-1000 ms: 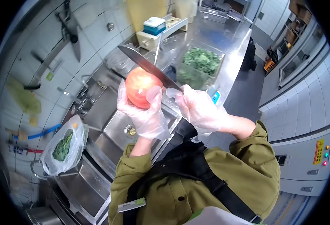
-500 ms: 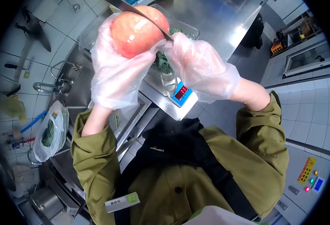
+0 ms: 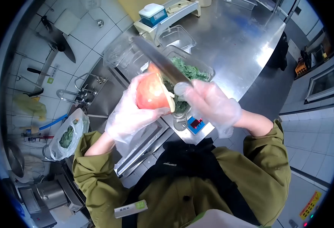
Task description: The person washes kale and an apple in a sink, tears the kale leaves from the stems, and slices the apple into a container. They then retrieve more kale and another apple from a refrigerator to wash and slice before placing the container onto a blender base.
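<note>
My left hand [image 3: 123,116], in a clear plastic glove, is wrapped round a pinkish-red grapefruit [image 3: 150,93]. A pale, cut rind edge shows on the fruit's right side. My right hand [image 3: 214,102], gloved the same way, grips a knife whose broad blade [image 3: 161,60] slants up and left, passing in front of a clear tub. Between blade and hand is a pale round shape [image 3: 180,88] that I cannot make out. Curly green kale [image 3: 189,70] fills the clear tub [image 3: 211,72] behind the hands; more leaves lie below the blade.
A blue scale display [image 3: 194,124] sits at the near edge of the steel counter [image 3: 235,41]. Behind are an empty clear tub [image 3: 178,36] and a blue-and-white box [image 3: 152,15]. To the left are taps [image 3: 81,93], wall knives [image 3: 60,43] and a plastic bag of greens [image 3: 70,135].
The knife, earlier across the grapefruit, is now off it to the right, its blade blurred. A cut edge now shows on the fruit. Both hands sit lower in view, and more counter is visible.
</note>
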Demonstrator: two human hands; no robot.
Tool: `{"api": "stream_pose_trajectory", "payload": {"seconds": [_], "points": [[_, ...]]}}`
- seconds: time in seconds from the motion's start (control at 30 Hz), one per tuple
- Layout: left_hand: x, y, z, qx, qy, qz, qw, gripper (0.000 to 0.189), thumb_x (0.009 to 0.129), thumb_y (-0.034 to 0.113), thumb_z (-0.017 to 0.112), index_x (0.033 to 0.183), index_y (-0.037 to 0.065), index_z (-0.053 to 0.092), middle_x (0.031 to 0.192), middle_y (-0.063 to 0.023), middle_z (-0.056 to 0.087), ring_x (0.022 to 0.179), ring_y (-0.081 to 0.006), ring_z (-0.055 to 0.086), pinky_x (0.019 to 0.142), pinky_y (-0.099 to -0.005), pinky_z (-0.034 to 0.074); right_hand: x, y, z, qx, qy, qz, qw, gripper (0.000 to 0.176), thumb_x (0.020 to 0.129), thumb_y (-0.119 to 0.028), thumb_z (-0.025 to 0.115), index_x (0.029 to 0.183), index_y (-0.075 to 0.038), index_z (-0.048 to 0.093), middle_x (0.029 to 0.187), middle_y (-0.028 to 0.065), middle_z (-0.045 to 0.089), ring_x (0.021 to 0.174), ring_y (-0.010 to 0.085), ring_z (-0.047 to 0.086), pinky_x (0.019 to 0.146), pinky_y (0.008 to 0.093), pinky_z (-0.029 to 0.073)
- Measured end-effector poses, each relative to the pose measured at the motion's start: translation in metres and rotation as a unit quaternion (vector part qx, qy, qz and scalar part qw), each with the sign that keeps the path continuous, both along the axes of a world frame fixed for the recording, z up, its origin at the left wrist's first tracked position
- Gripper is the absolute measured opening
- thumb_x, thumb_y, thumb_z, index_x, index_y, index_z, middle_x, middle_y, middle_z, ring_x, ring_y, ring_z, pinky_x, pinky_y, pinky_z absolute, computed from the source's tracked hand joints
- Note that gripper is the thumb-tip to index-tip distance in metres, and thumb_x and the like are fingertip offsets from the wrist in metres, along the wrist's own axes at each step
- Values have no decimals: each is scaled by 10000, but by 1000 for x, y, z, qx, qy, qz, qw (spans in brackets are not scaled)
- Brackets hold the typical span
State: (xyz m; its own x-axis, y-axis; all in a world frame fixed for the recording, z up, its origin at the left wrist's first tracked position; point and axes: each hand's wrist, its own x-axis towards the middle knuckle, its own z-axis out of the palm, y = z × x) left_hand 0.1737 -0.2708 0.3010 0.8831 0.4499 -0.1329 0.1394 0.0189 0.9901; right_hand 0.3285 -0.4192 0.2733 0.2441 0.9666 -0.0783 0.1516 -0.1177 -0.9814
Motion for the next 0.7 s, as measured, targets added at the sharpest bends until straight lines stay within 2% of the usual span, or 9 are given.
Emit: {"api": "stream_pose_trajectory", "payload": {"seconds": [0.07,0.17,0.2,0.23,0.33,0.47,0.5,0.6,0.7], "points": [[2,-14,20,-165,20,64,984,703,628,-4,640,1266,-10,346,1137,-112,526,1034,-191,547,930,-337,427,11,-2,-9,-38,57,-26,997,356,963,-327,419,1089,-22,552,650,-32,500,516,25,437,453,213,378],[-5,2,15,-172,-18,-32,984,647,687,125,631,1264,-23,377,1140,-119,530,1029,-196,546,927,-313,419,19,-8,7,-41,40,-12,998,372,955,-321,430,1139,-17,542,640,-24,509,536,32,462,481,209,394],[-6,5,13,-186,-29,-75,979,640,701,159,629,1263,-27,384,1143,-121,531,1038,-194,542,931,-309,416,22,-6,3,18,-74,14,997,369,956,-315,428,1141,-16,540,652,-18,513,543,35,465,488,212,396],[-5,4,8,-143,-48,-100,984,629,732,215,599,1271,-36,390,1156,-127,532,1064,-199,533,940,-304,410,28,-6,-4,76,-187,37,979,366,957,-310,427,1143,-15,538,663,-12,517,551,38,469,494,215,397],[-3,-12,15,-163,-70,-39,983,633,729,198,602,1276,-39,390,1172,-133,525,1089,-208,529,954,-312,409,27,2,-5,103,-178,30,978,348,961,-290,418,1130,-9,535,651,-6,513,550,50,471,502,226,397],[5,-12,-11,-81,-203,44,975,844,754,305,691,1373,-2,206,1207,-153,487,1122,-241,513,997,-362,391,13,2,-1,258,-336,-6,906,319,803,-98,511,1092,39,501,666,91,435,509,190,458,434,305,385],[7,-5,-26,-49,-235,66,968,944,738,388,728,1383,16,147,1206,-148,473,1112,-247,515,985,-376,404,5,-2,3,259,-343,-18,903,309,802,-78,517,1087,40,501,671,104,436,503,210,469,426,316,390],[21,-11,-38,18,-332,112,936,941,716,428,747,1354,10,196,1177,-125,478,1101,-235,516,958,-362,428,-20,-10,7,135,-112,-37,984,230,853,-46,499,1065,42,503,680,138,459,495,262,515,418,346,412],[27,-25,-43,-5,-366,184,912,893,732,295,755,1366,46,177,1225,-122,433,1110,-239,501,940,-381,450,-27,-5,-4,188,-223,-57,955,125,914,-88,455,936,29,497,579,148,495,477,307,557,427,371,426]]}}
